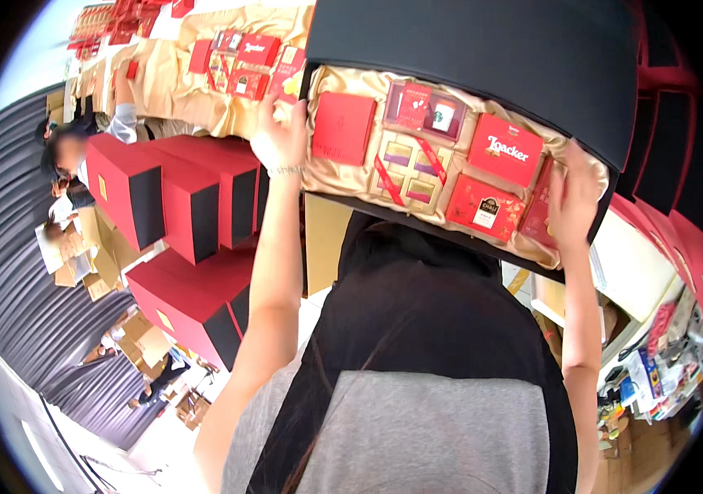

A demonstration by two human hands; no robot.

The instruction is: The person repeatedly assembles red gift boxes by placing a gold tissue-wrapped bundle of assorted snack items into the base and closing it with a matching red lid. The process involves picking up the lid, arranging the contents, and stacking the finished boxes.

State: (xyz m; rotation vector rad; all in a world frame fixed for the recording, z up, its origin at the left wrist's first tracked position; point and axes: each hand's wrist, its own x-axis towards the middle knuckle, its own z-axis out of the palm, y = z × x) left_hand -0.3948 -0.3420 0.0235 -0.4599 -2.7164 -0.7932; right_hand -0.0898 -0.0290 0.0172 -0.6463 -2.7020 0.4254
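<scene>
A large black gift box (586, 259) with its lid (475, 68) raised lies before me, lined with gold satin (342, 176). Inside are a plain red box (343, 128), a purple tray with a white cup (428, 111), a gold four-part box with red ribbons (412, 173), a red Loacker box (506, 150), a red tea box (485, 208) and another red box (538, 207) by the right end. My left hand (278, 136) is at the box's left edge, fingers apart. My right hand (575, 197) is over its right end, slightly blurred; its grip is unclear.
Red and black boxes (184, 191) are stacked at left. Beyond them, a co-worker's arm (123, 102) reaches over gold satin beside another filled set (246, 65). Open black-and-red boxes (666, 142) stand at right, above a cluttered heap (654, 383). People and cartons (101, 253) are farther left.
</scene>
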